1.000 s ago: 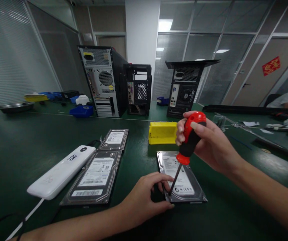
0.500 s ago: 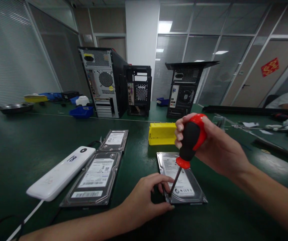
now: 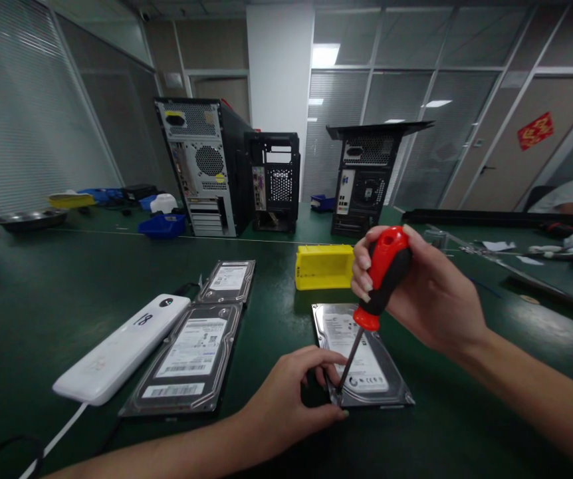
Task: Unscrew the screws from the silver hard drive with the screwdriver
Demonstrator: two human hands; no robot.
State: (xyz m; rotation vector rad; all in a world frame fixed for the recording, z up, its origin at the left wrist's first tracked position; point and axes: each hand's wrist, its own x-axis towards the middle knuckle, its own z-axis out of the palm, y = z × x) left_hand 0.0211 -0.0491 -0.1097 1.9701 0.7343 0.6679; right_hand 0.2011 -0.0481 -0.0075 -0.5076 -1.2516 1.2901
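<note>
White plastic pack, far L: hand-marked "18". Adjacent: near HDD, far HDD, label print illegible. L hand: thumb & idx apart about near-L corner of third HDD; can't tell if gripping. Third HDD flat on green bench, label up, "CE" legible; long axis runs away, far end slightly L. Screwdriver: tip down at same corner, handle up, leaning R. R hand: fingers wrapped round red/blk handle.

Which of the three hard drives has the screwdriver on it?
The rightmost hard drive, with the left hand at it: the screwdriver in the right hand reaches its near left corner. The other two drives, to its left, bear no tool.
</note>
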